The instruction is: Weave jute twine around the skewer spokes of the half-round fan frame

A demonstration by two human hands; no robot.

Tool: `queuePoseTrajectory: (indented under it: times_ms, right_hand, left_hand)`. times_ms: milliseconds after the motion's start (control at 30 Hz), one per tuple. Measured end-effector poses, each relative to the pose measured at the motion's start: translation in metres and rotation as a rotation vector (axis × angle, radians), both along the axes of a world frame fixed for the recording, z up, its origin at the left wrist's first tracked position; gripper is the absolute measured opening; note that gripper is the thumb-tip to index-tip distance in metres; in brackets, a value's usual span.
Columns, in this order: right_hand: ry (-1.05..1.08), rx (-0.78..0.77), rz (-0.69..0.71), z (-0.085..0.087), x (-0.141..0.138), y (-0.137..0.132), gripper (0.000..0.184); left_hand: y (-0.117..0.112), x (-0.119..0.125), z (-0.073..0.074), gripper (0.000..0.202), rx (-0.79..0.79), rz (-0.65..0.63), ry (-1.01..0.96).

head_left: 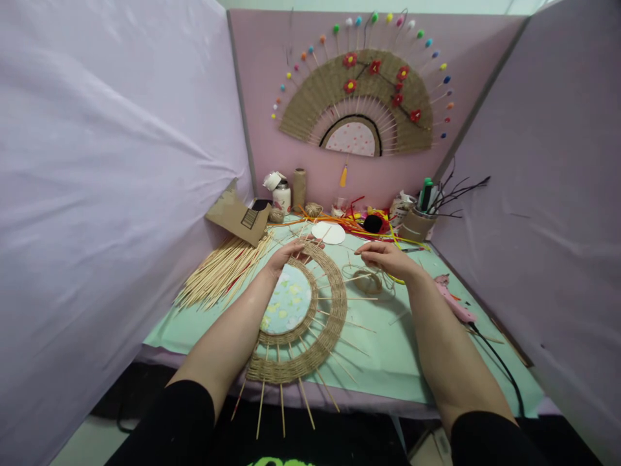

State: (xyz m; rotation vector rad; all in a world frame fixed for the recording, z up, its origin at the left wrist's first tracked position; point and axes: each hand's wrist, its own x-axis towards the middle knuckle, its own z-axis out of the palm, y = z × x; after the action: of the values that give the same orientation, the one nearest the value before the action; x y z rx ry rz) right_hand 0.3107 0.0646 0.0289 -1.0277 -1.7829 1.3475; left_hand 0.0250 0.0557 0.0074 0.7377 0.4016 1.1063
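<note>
A half-round woven fan (pixel 338 304) of brown twine on thin wooden sticks leans over the near table edge, its sticks fanning outward. In its middle is a pale blue-green panel with yellowish patches (pixel 287 301). My left hand (pixel 290 254) is closed on the fan's upper end, some fingers hidden behind the weave. To the right, my right hand (pixel 385 257) is raised above the table with fingertips pinched together. A thin strand of twine (pixel 347 248) seems to run from the fan to those fingertips. Below that hand lies a loose coil of twine (pixel 367 281).
Many thin sticks (pixel 220 275) lie at left beneath a cardboard piece (pixel 240 217). A white oval (pixel 328 233) lies behind the fan. A pink glue gun (pixel 456 303) with a black cord is at right, near a brown pot (pixel 417 223). A finished fan (pixel 359 90) hangs behind.
</note>
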Motion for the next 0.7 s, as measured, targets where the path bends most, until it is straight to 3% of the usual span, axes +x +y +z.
queuePoseTrajectory:
  times_ms: [167, 267, 700]
  right_hand:
    - [-0.101, -0.110, 0.161, -0.009, -0.023, -0.003, 0.035]
    - [-0.152, -0.192, 0.288, -0.011, -0.033, -0.008, 0.034]
    - [-0.077, -0.195, 0.252, -0.014, -0.028, -0.003, 0.036]
  left_hand:
    - [0.000, -0.007, 0.006, 0.027, -0.085, 0.130, -0.047]
    - [-0.001, -0.009, 0.010, 0.026, -0.134, 0.135, -0.048]
    - [-0.007, -0.017, 0.015, 0.030, -0.069, 0.049, -0.098]
